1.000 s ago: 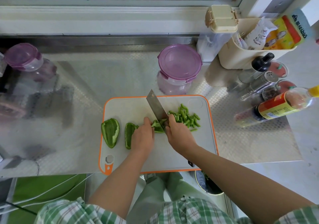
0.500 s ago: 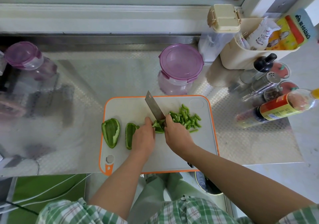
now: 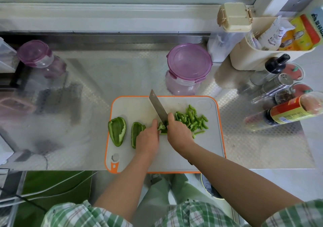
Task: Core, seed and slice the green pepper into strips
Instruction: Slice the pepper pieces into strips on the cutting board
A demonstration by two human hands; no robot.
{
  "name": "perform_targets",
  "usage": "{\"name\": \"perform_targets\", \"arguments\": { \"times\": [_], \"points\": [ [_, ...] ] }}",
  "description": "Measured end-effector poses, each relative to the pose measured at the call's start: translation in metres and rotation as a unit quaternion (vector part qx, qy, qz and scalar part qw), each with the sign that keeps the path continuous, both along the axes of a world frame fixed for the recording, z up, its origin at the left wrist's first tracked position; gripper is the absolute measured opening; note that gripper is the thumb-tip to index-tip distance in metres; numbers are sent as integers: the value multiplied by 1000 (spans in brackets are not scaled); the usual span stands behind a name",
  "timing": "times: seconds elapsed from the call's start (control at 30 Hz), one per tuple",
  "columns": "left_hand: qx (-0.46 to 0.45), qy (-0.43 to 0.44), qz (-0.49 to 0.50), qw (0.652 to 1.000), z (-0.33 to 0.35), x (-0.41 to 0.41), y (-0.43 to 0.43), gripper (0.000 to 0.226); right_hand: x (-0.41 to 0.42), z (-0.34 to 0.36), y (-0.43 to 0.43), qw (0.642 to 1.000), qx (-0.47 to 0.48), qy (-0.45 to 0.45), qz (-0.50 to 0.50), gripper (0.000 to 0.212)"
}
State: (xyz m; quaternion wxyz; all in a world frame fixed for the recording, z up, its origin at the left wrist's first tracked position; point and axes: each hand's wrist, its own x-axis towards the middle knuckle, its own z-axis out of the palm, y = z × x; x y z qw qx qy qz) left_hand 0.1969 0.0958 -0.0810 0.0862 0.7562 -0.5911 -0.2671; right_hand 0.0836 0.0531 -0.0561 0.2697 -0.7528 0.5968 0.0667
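Head camera showed my right hand clenched round the handle of the knife. Its blade slanted down onto the pepper piece, which my left hand pinned to the cutting board with curled fingers. That piece lay between the cut strips on the right and, on the left, a narrow section and a wide section, both uncut. I judged the flesh light, crisp and stiff enough to snap, and its waxy skin likely to skid under a blade. So the hold belonged on the end away from the edge, knuckles forward and fingertips tucked back. Against half a second earlier little differed: both hands sat at the same spot, the blade kept nearly the same slant, the two sections lay untouched, and the strips looked no more numerous that I could tell.
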Motion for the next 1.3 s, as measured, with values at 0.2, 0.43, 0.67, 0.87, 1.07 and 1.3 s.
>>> {"name": "perform_targets", "arguments": {
  "times": [0.2, 0.43, 0.67, 0.87, 1.07, 1.3],
  "points": [
    [-21, -10, 52, 998, -2, -1, 8, 17, -17, 3, -3, 996, -17, -86, -25, 14],
    [-30, 24, 61, 997, -3, -14, -2, 10, -30, 3, 6, 993, -17, -112, 11, 15],
    [-36, 22, 54, 998, -1, -12, -4, 10, -24, 3, 7, 997, -20, -73, 26, 17],
    [-32, 38, 54, 997, 0, -11, -5, 8, -13, 3, 3, 999, -14, -3, 39, 25],
    [4, 62, 51, 997, 1, -6, -4, 11, -13, -5, 3, 1000, -15, -9, 22, 20],
    [7, 63, 47, 997, 6, -6, -5, 12, -18, -2, 2, 998, -20, -57, -15, 22]
  ]
}}
